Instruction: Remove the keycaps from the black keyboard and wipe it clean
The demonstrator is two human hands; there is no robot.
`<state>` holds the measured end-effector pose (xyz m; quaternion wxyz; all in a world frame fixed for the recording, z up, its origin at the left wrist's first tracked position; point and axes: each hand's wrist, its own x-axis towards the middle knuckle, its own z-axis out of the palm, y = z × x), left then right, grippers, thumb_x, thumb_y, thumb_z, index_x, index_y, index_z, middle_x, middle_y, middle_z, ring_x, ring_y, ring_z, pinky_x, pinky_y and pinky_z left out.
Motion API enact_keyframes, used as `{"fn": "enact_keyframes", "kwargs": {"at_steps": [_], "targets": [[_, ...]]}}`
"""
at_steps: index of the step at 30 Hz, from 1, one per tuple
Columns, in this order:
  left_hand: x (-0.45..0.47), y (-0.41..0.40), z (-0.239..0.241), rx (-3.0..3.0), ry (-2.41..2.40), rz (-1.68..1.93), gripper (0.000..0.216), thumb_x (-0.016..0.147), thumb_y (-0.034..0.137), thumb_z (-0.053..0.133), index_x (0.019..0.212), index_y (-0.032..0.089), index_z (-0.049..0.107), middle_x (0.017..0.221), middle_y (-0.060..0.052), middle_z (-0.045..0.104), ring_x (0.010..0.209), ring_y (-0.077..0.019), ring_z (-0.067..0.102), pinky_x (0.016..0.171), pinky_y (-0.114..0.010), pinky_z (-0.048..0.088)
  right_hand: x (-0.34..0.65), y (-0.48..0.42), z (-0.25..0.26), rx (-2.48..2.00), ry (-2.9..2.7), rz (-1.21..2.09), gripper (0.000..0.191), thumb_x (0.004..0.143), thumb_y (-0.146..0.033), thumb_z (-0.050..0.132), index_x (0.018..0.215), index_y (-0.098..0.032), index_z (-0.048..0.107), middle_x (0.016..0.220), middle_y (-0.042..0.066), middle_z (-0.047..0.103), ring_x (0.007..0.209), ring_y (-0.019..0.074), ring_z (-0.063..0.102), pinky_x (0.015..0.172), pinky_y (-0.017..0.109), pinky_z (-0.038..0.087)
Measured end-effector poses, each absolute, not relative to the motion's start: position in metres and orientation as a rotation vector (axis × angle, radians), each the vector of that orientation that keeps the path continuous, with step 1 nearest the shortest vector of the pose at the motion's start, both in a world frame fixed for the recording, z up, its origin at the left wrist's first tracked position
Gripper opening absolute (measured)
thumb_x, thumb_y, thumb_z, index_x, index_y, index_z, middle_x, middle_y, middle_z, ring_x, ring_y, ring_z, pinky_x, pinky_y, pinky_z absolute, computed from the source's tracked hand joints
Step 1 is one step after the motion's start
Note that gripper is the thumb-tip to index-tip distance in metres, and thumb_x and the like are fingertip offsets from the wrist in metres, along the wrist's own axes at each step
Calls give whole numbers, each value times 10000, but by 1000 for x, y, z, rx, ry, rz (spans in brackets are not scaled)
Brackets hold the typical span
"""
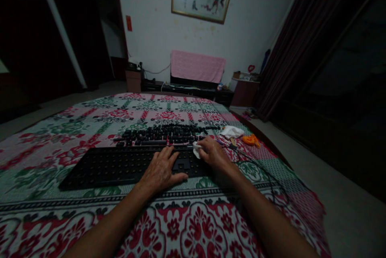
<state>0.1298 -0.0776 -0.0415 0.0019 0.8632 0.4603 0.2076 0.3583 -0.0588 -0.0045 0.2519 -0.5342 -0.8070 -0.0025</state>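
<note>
A black keyboard [114, 165] with its keycaps off lies across the patterned cloth in front of me. My left hand [161, 168] rests flat on its right-hand half, fingers stretched and thumb apart. At the keyboard's top right, my right hand [213, 153] pinches a white tissue [196, 150] against the surface. Just behind the keyboard, loose black keycaps [169, 132] lie in a wide heap. A dark cable [259, 163] runs off to the right of my right hand.
Beyond my right hand lie a crumpled white tissue [232, 132] and an orange object [251, 140]. A patterned cloth [169, 115] covers the table. Against the far wall, a pink towel [197, 66] drapes over a dark screen on a low cabinet.
</note>
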Motion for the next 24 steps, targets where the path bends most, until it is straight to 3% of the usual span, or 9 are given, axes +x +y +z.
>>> {"fn": "enact_keyframes", "kwargs": {"at_steps": [9, 24], "targets": [[129, -77, -44, 2715, 1453, 642, 776, 686, 685, 483, 1272, 176, 469, 1387, -145, 378, 1278, -317, 313, 1024, -482, 279, 336, -65, -18, -1423, -2366, 15, 202, 811, -100, 478, 953, -161, 609, 933, 58, 496, 854, 138, 500, 761, 236, 394], [129, -78, -42, 2717, 1433, 653, 762, 689, 670, 499, 1255, 161, 487, 1384, -158, 383, 1273, -326, 324, 1013, -487, 298, 324, -75, 3, -1630, -2535, -101, 240, 869, -152, 373, 910, -161, 609, 937, 68, 507, 762, 134, 521, 678, 233, 379]]}}
